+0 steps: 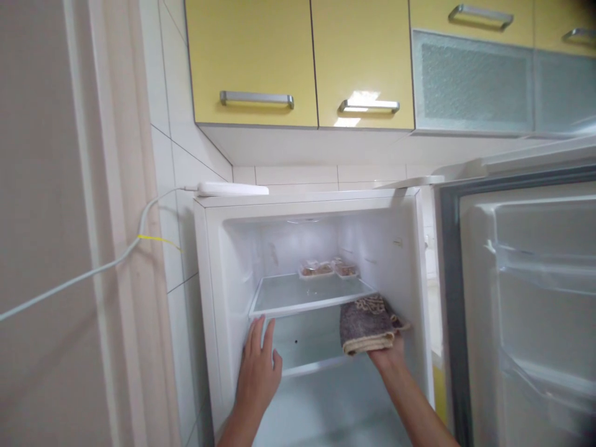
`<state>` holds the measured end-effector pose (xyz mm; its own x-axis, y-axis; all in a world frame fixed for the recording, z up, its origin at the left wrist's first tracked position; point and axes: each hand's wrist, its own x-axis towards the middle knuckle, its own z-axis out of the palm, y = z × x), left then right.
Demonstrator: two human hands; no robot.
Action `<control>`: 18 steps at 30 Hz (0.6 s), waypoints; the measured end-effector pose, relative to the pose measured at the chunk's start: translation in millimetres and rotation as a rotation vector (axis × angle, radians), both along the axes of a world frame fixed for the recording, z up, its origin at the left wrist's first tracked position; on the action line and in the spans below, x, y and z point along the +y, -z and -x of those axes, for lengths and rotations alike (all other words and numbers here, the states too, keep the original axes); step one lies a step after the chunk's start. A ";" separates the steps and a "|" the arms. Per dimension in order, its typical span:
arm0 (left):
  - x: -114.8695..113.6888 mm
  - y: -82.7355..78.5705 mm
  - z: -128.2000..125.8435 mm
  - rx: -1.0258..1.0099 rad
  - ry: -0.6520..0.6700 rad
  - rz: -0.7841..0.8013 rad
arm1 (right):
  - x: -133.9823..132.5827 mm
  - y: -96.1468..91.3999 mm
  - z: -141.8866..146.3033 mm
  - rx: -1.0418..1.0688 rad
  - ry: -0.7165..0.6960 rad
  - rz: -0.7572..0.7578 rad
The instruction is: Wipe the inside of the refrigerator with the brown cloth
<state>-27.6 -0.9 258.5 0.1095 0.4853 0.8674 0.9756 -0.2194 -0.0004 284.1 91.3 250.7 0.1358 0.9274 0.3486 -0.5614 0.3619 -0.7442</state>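
Note:
A folded grey-brown cloth point(365, 326) with a beige edge and pattern is in my right hand point(388, 355), just under the right front of the upper glass shelf point(284, 297). The cloth hides most of my right fingers. My left hand point(261, 366) is raised at the left front of the same shelf, fingers apart and holding nothing. Its fingertips are close to the shelf's white front edge; whether they touch it I cannot tell. Both hands are inside the opening of a white fridge point(205, 279).
Two clear packs of food point(316, 268) sit at the back of the upper shelf. A lower glass shelf point(307, 371) lies beneath. The fridge door point(475, 279) stands wide to the right. Yellow cupboards point(251, 56) hang above. A white cable point(112, 266) runs to the fridge top.

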 end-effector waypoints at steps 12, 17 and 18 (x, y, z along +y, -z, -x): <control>29.4 -40.5 -4.2 0.051 -0.087 0.188 | 24.8 -35.2 92.6 0.540 -0.181 -0.034; 27.7 -37.2 5.6 0.061 -0.033 0.184 | 34.0 -38.9 178.4 0.469 -0.379 -0.117; 27.6 -35.5 8.2 0.064 -0.009 0.178 | 33.7 -38.7 197.8 0.427 -0.396 -0.150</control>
<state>-35.8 26.8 294.0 0.1569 0.6317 0.7591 0.9767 -0.2132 -0.0244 86.2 125.0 289.5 -0.0532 0.8811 0.4700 -0.9129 0.1479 -0.3805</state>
